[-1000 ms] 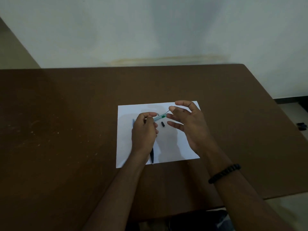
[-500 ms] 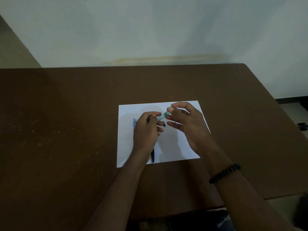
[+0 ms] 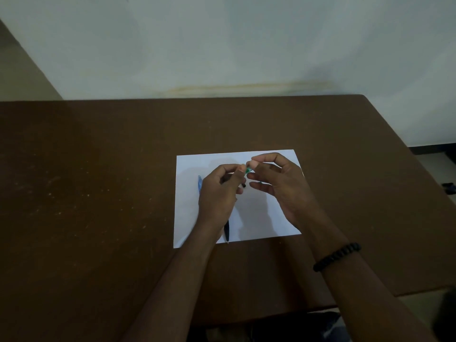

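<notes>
A white sheet of paper (image 3: 261, 218) lies on the brown table (image 3: 98, 193). Above it my left hand (image 3: 219, 191) grips a small green pen part (image 3: 248, 170), and my right hand (image 3: 278, 183) pinches its other end between thumb and forefinger. Only a short green piece shows between the fingers. A blue pen (image 3: 199, 185) lies on the paper left of my left hand. Under my left wrist a dark pen (image 3: 226, 230) lies with its tip toward the paper's near edge. A tiny black piece (image 3: 244, 185) rests on the paper below my left fingers.
The table's right edge (image 3: 407, 149) and near edge lie close by. A pale wall stands behind the table. A dark object (image 3: 449, 187) sits on the floor at the far right. A black bead bracelet (image 3: 336, 256) circles my right wrist.
My hands have come closer together. The right fingers, spread before, now pinch the green part's end, and less of the green part shows between the hands.
</notes>
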